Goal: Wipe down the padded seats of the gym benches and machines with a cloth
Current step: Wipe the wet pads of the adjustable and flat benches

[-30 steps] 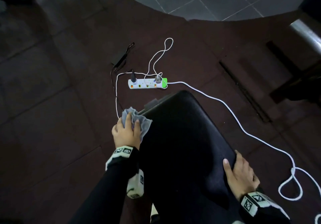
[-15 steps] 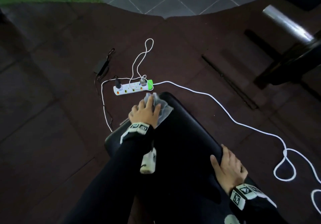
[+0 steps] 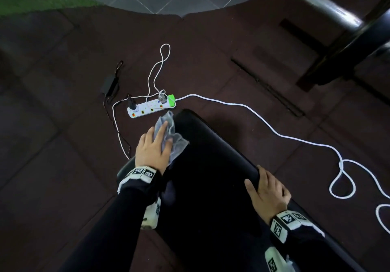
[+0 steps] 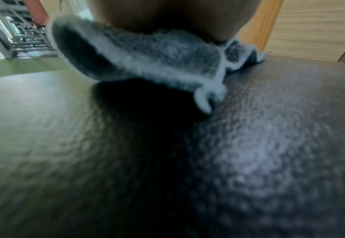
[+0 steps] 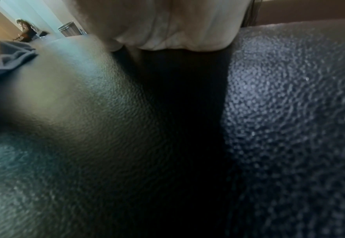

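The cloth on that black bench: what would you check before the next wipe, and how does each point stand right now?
1. Cloth under the left hand, on the bench pad: ok.
2. Grip on the cloth: fingers lie over it, firmness cannot tell.
3. Right hand steadying the pad's right edge: ok.
4. Power strip on the floor close beyond the pad's far end, cloth corner overhanging towards it: not ok, mind it.
5. White cable lies on the floor clear of the pad: ok.
6. Pad clean: cannot tell.
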The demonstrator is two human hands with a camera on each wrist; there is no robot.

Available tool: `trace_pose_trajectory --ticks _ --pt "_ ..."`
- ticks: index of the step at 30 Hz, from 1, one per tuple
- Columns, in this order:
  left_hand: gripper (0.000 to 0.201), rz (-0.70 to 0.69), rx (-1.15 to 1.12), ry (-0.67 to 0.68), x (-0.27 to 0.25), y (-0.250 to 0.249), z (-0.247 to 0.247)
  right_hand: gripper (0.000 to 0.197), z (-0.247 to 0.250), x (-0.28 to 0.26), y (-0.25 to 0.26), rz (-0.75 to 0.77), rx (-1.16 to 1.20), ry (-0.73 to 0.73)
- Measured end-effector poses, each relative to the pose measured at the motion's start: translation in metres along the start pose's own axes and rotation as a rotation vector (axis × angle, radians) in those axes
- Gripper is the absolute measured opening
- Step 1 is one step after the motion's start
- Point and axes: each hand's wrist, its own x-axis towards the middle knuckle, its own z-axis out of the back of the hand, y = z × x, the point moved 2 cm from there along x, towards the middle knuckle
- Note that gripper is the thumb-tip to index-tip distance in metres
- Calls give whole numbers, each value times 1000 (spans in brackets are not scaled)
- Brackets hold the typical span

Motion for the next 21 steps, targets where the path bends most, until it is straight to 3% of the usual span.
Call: trace_pose_trajectory --ticks 3,5,8,13,18,21 --pt "67 20 7 -25 7 -4 -1 65 0 2 -1 12 7 13" --pt "73 33 20 11 25 -19 -1 79 -2 2 -1 30 13 19" --pt "80 -64 52 87 59 -59 -3 92 -5 2 -3 36 21 -8" --pt "53 -200 312 162 75 -98 -15 92 -5 3 -5 60 70 25" --pt "89 -340 382 278 82 -80 -19 72 3 3 -18 161 245 121" --pt "76 -268 406 259 74 -94 -17 72 10 -2 -31 227 372 79"
